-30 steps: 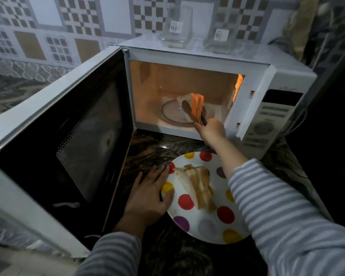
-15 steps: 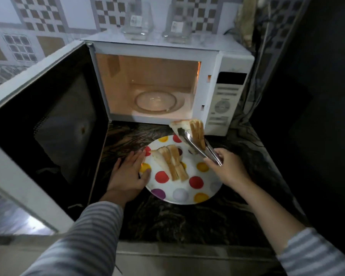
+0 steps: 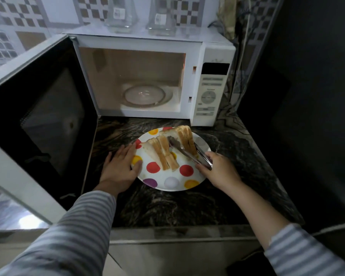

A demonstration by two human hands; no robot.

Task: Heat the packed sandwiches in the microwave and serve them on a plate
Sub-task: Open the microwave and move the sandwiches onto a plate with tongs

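A white plate with coloured dots sits on the dark counter in front of the open white microwave. One sandwich half lies on the plate. My right hand grips metal tongs that are clamped on a second sandwich half at the plate's far right part. My left hand lies flat against the plate's left rim, fingers apart. The microwave's glass turntable holds nothing.
The microwave door stands wide open to the left and takes up that side. Two glass jars stand on top of the microwave. The dark marble counter ends at a front edge below the plate. A dark wall closes off the right.
My right hand drew the tongs with the second sandwich half out of the microwave and lowered it onto the plate beside the first. My left hand stayed at the plate's rim.
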